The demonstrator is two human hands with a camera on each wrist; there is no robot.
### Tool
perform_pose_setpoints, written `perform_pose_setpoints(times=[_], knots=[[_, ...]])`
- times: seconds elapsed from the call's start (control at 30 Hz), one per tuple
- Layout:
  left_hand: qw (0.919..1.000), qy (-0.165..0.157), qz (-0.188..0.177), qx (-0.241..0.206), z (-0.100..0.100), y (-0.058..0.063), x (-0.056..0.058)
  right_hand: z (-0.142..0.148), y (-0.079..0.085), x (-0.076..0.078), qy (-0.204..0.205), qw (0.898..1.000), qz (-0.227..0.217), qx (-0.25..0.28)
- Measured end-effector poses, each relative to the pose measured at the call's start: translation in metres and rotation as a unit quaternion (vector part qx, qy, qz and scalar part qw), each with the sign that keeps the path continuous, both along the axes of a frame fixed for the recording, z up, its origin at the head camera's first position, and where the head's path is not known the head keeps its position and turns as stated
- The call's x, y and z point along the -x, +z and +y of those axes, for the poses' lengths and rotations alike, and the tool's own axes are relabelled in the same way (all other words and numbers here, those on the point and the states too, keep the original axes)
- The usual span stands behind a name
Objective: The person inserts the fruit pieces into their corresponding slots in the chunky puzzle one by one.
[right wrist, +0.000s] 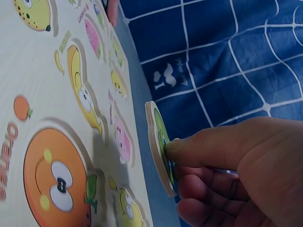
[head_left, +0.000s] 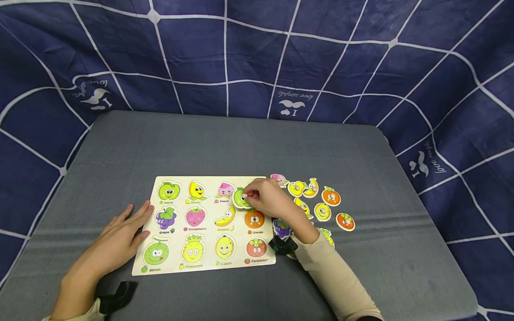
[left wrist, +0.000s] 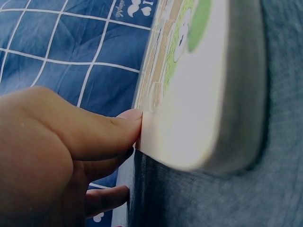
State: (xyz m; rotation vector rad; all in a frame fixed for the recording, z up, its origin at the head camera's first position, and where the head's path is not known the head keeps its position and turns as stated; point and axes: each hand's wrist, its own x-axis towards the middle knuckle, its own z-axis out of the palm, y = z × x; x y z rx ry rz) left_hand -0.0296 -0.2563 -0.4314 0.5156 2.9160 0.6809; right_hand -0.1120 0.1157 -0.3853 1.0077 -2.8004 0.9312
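My right hand [head_left: 273,198] pinches a green fruit puzzle piece [head_left: 240,198] by its small knob, over the upper right of the wooden fruit puzzle board [head_left: 180,219]. In the right wrist view, this piece [right wrist: 161,146] is tilted on edge, above the board surface near the peach picture [right wrist: 123,139]. My left hand [head_left: 116,238] lies at the board's left edge, fingers extended. The left wrist view shows its thumb [left wrist: 109,135] touching the board's edge. Part of the board's top right corner is hidden behind my right hand.
Loose knobbed fruit pieces lie right of the board, among them a pear [head_left: 297,188], banana [head_left: 311,189], orange [head_left: 331,196] and persimmon [head_left: 345,222]. A grape piece [head_left: 282,228] is partly under my right forearm. Grey cloth covers the table [head_left: 241,142]; a blue checked curtain [head_left: 257,58] surrounds it.
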Motion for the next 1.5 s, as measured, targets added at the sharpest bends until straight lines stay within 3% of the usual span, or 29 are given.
perform_pose_setpoints(times=[0.4, 1.13, 1.5], knots=[[0.9998, -0.006, 0.016, -0.012, -0.003, -0.002, 0.0, -0.02, -0.001, -0.001, 0.01, 1.0, 0.004, -0.005], [1.0, -0.002, -0.004, 0.003, -0.001, 0.001, 0.001, -0.052, 0.008, -0.002, 0.032, 0.999, 0.022, -0.014], [0.9999, -0.003, -0.012, -0.003, -0.001, 0.0, 0.001, -0.066, 0.008, 0.002, 0.04, 0.999, -0.005, -0.005]])
